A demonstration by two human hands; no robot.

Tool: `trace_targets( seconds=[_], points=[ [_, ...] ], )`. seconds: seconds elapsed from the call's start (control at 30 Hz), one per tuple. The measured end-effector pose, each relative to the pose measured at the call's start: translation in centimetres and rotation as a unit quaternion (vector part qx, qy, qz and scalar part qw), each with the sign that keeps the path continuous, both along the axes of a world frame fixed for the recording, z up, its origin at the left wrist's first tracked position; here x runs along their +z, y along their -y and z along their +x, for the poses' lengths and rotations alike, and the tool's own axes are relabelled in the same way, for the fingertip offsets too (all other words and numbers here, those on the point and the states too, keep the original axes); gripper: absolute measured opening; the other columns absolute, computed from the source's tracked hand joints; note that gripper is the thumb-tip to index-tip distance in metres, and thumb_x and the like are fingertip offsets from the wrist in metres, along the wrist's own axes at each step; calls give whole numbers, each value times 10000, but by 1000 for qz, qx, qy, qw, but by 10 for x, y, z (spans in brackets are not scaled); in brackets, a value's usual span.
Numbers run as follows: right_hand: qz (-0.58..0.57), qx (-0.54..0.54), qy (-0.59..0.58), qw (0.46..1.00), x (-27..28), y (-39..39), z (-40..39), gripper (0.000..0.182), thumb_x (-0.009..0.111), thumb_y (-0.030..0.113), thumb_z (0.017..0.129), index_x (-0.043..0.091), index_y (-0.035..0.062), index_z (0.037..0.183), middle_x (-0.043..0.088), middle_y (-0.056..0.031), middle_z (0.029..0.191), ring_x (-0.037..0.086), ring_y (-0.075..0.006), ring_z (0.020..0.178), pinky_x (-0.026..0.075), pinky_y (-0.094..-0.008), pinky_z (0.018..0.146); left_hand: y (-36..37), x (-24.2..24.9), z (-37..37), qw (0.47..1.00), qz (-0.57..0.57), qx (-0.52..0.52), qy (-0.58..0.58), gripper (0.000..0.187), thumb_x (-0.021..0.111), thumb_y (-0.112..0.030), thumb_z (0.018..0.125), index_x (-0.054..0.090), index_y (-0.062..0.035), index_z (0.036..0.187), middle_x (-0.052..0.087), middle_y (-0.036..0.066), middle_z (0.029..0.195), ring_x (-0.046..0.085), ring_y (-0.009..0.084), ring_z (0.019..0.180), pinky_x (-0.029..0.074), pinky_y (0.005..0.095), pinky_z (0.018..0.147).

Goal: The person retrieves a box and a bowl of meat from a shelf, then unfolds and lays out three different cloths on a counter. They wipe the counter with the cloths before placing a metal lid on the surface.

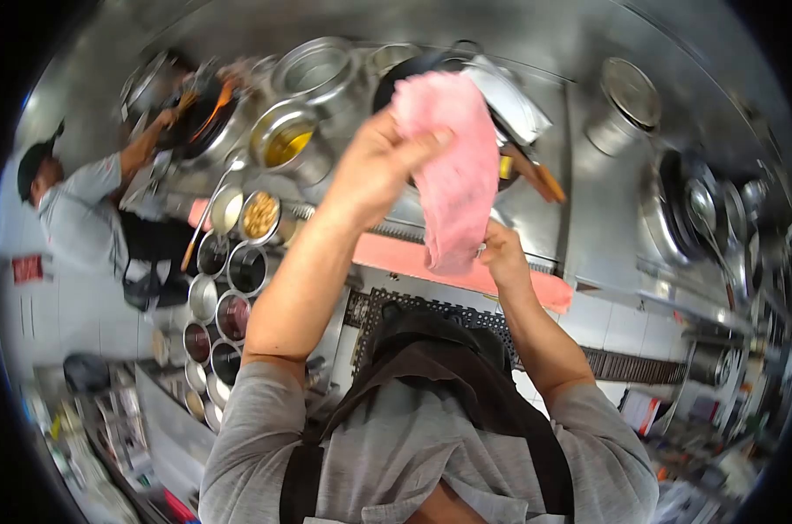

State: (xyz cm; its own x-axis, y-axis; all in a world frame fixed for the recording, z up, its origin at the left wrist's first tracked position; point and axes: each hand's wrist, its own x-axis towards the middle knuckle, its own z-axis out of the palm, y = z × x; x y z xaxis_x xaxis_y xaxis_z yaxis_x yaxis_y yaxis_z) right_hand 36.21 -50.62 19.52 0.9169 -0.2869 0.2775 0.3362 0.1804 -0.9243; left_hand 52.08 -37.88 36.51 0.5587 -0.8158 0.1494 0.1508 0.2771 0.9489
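Note:
My left hand (383, 166) grips a folded pink cloth (457, 175) near its upper left edge, with the thumb pressed on top. The cloth hangs down in front of me over the cooktop. At its lower right edge, my right hand (507, 255) has its fingers closed on the fabric, partly hidden behind it. A black wok (400, 80) is partly covered by the cloth. Beside it lie a folded whitish sheet or towel (514, 105) and a wooden handle (549, 183). Another long pink cloth (536, 288) lies along the counter's front edge.
To the left stand a pot of yellow oil (288, 147), a large metal pot (315, 70), a ladle (210, 210) and several seasoning containers (247, 266). A co-worker (81, 205) works at another wok at far left. Pans and ladles (702, 210) sit at right.

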Motion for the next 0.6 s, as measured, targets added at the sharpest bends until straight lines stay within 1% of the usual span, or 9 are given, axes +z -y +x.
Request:
trace_targets(
  seconds=[0.03,0.1,0.17,0.23,0.37,0.43,0.5,0.57,0.6],
  points=[
    [4,24,-5,1000,-3,-14,6,645,757,464,747,608,-44,1116,650,-69,1040,586,-135,961,459,-290,838,-17,-2,15,998,-29,55,-31,247,634,-98,862,606,-15,1093,664,58,992,639,149,889,517,302,795],
    [-41,73,-221,972,-6,-41,14,412,764,246,781,639,-28,1062,663,-49,967,596,-104,877,469,-263,789,-54,-8,40,989,-44,135,-49,254,635,-80,858,585,-31,1102,661,54,975,636,130,856,514,276,765],
    [-12,91,-242,966,-15,-56,17,323,729,150,796,647,-21,1058,668,-41,940,599,-89,815,480,-252,737,-91,-30,63,965,-31,244,-86,248,633,-44,842,586,-40,1086,659,56,972,632,131,877,507,268,776],
    [80,17,-228,970,-20,-68,21,253,714,92,789,655,-30,1003,677,-28,860,604,-86,756,481,-240,686,-126,-72,87,959,-2,275,-70,252,636,-30,830,588,-42,1077,656,54,967,630,132,873,500,264,774],
    [80,10,-309,948,-96,-59,29,240,723,93,781,652,-24,979,668,-19,824,594,-73,722,473,-221,639,-191,-196,128,921,239,306,-34,258,660,-1,777,600,-37,1025,632,23,913,579,116,779,458,245,705],
    [-72,-57,-353,931,-144,-53,37,209,723,91,775,650,-13,941,653,-13,789,577,-62,683,461,-215,599,-205,-250,139,912,313,265,-10,250,659,2,772,601,-38,1012,626,15,886,565,111,756,450,242,669],
    [-96,-66,-379,918,-153,-54,50,202,727,88,766,646,-11,924,643,-8,767,565,-63,657,455,-223,577,-214,-286,150,910,331,247,-25,248,657,-1,773,600,-35,1012,628,18,864,567,115,745,448,248,651],
    [-134,-31,-427,894,-159,-51,63,460,767,235,695,619,-63,1012,662,-177,950,620,-229,861,474,-336,789,-215,-304,155,906,325,266,-50,259,647,9,788,592,-5,1041,644,38,926,595,119,781,474,268,712],
    [-134,-31,-429,893,-164,-52,68,460,767,235,695,619,-63,1012,662,-177,950,620,-229,861,474,-336,789,-217,-311,158,904,331,267,-48,270,657,-42,781,590,1,1039,668,91,938,640,200,788,495,309,719]
  ],
)
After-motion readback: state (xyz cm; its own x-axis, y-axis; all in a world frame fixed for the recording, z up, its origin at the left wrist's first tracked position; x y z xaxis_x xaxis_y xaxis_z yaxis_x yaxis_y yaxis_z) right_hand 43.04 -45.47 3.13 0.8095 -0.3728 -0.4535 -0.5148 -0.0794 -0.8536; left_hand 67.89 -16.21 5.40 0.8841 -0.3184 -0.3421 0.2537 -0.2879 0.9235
